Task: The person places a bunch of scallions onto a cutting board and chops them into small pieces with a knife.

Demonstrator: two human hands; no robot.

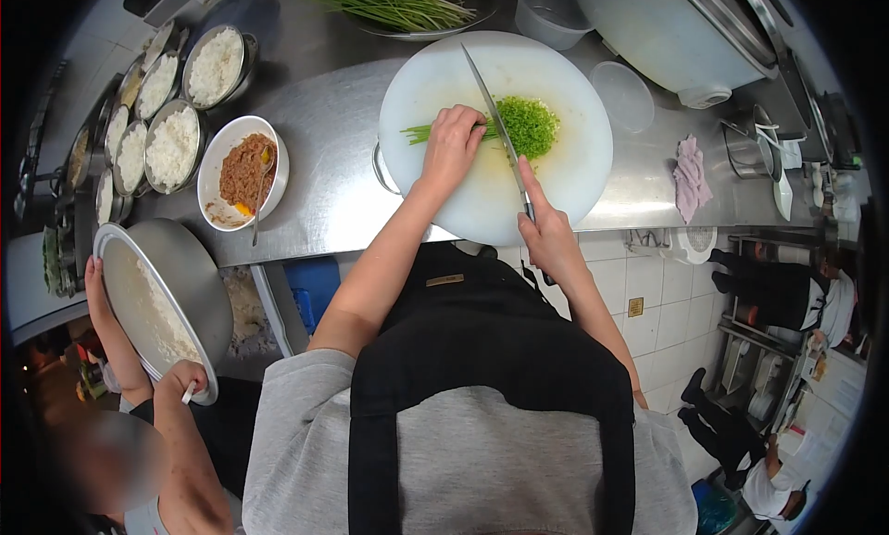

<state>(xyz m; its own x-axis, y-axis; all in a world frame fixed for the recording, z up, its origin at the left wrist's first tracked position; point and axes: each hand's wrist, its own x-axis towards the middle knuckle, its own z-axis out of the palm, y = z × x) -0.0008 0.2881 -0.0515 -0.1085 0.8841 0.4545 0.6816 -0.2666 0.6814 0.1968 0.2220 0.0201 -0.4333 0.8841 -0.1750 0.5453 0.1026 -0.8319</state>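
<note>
On a round white cutting board [426, 81], my left hand [452, 146] is closed over a bunch of green stalks [417, 134], whose ends stick out to its left. My right hand [549, 231] is wrapped round the handle of a long knife [494, 112]. The blade lies across the board, between my left fingers and a pile of finely chopped greens [528, 125]. The tip points to the board's far edge. My right index finger stretches along the top of the blade near the handle.
Left: a white bowl [206, 178] of minced filling with a spoon, and several metal bowls of rice [173, 148]. A co-worker's hands hold a large pot [199, 276]. Beyond the board are long greens [398, 5] and a plastic tub [548, 14]; right, a pink cloth [691, 178].
</note>
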